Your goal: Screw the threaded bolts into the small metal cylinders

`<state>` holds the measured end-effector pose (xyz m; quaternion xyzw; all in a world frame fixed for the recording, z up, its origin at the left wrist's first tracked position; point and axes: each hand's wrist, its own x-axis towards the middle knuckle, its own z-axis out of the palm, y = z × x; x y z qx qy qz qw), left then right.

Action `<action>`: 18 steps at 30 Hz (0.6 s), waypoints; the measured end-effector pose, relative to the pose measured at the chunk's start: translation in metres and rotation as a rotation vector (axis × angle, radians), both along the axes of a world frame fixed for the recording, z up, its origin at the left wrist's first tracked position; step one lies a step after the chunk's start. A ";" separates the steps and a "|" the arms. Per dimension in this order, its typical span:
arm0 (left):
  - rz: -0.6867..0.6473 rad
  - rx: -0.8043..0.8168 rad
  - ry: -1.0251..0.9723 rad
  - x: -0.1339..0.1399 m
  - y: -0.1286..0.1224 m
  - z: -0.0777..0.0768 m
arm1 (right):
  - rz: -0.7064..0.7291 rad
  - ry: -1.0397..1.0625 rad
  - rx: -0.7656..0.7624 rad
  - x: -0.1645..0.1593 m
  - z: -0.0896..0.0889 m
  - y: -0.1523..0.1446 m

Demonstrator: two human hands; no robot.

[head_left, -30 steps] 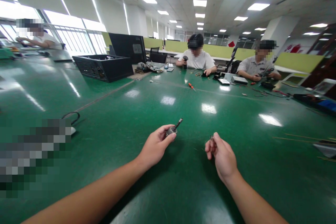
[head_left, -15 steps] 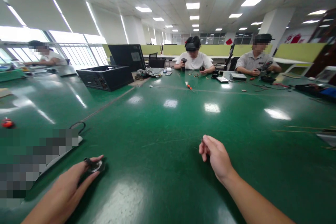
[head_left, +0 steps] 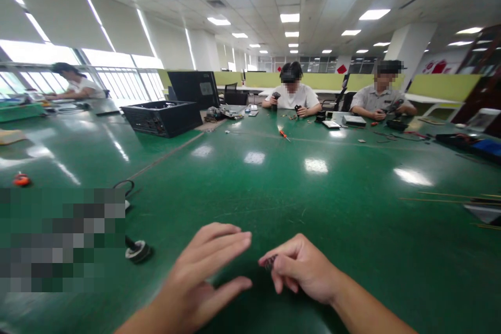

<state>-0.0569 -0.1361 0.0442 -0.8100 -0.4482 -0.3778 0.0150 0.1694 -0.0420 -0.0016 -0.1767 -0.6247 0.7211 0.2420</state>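
Note:
My left hand (head_left: 207,266) hovers over the green table with its fingers stretched out and the thumb apart, holding nothing. Close by on its right, my right hand (head_left: 303,271) pinches a small dark ridged piece (head_left: 270,262) between thumb and forefinger; its exact kind is too small to tell. A black round part with a pale ring (head_left: 139,251) lies on the table to the left of my left hand. Its stem reaches to the edge of a blurred-out patch.
An orange-handled screwdriver (head_left: 284,134) lies further up the green table (head_left: 242,188). A black computer case (head_left: 162,117) stands back left, and thin brass-coloured rods (head_left: 434,200) lie at right. Two people sit opposite; another is at far left. An orange object (head_left: 22,180) lies left.
My left hand has let go of the black round part and moved right, opening. My right hand has come down and left towards it, still pinching the small piece.

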 end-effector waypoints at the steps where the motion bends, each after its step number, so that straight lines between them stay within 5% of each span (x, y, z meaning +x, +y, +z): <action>1: -0.142 -0.046 -0.014 0.018 0.010 0.000 | 0.034 0.011 0.001 -0.001 0.000 -0.003; 3: -0.319 -0.114 -0.134 0.043 0.027 -0.002 | 0.053 0.027 0.001 -0.003 -0.001 -0.005; 5: -0.356 -0.144 -0.279 0.054 0.035 -0.004 | 0.027 0.050 -0.019 -0.003 -0.001 -0.004; 9: -0.273 -0.145 -0.400 0.051 0.032 -0.009 | -0.020 0.114 -0.096 -0.005 -0.004 0.001; 14: -0.215 -0.176 -0.438 0.048 0.020 -0.014 | 0.085 0.086 -0.080 -0.008 -0.009 0.003; 18: -0.065 -0.129 -0.455 0.033 0.012 -0.005 | 0.108 0.034 -0.055 -0.006 -0.007 0.004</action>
